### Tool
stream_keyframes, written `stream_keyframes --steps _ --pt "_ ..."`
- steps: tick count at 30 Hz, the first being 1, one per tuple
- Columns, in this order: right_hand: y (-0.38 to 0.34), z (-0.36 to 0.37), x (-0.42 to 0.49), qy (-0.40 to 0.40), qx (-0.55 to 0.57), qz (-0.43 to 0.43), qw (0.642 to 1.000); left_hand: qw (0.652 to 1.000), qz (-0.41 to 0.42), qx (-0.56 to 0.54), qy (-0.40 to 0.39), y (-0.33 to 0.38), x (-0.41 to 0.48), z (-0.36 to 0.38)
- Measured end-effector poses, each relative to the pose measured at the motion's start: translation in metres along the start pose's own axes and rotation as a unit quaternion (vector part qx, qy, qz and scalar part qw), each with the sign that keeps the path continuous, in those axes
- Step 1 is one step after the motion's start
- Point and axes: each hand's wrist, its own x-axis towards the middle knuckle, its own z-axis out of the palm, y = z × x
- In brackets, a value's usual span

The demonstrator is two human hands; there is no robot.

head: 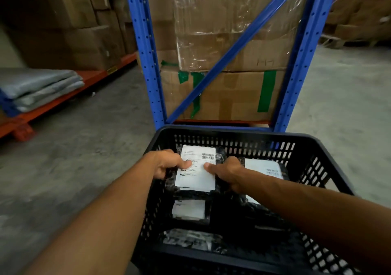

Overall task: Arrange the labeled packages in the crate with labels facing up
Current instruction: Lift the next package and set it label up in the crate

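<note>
A black slatted plastic crate (237, 131) stands on the floor in front of me. Inside it I hold a black package with a white label (195, 178) facing up, near the crate's far side. My left hand (167, 163) grips its left edge, thumb on the label. My right hand (226, 172) grips its right edge, thumb on the label too. Another labeled package (263, 166) lies label up at the far right, partly hidden by my right arm. A third (188, 209) lies lower in the middle, and a shiny black one (190, 239) rests by the near wall.
A blue shelf frame (148, 52) with a diagonal brace stands just behind the crate, filled with taped cardboard boxes (228, 92). Folded grey bags (40, 86) lie on an orange rack beam at the left. Concrete floor stretches left and right.
</note>
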Motion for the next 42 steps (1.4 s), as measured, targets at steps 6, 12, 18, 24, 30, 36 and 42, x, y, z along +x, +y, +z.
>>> stream_keyframes --steps 6,12,18,24,30,36,42 --pt "0.017 0.027 0.024 0.03 -0.028 0.013 0.999 0.995 -0.004 0.077 0.068 -0.022 0.025 0.007" --pt "0.043 0.041 0.046 0.042 -0.063 0.036 0.996 0.991 -0.014 0.112 0.073 -0.04 0.054 0.015" --pt "0.075 0.054 0.053 0.04 -0.115 0.04 0.992 0.978 -0.014 0.193 0.075 -0.066 0.067 0.027" --pt "0.063 0.055 0.062 0.052 -0.101 0.019 0.993 0.979 -0.016 0.181 0.089 -0.052 0.072 0.01" --pt "0.064 0.062 0.066 0.022 -0.125 0.015 0.992 0.97 -0.015 0.224 0.09 -0.062 0.07 0.014" --pt "0.071 0.052 0.06 0.034 -0.127 0.01 0.991 0.976 -0.034 0.204 0.063 -0.058 0.07 0.012" --pt "0.065 0.051 0.063 -0.016 -0.129 0.015 0.991 0.967 -0.035 0.246 0.058 -0.052 0.069 0.023"
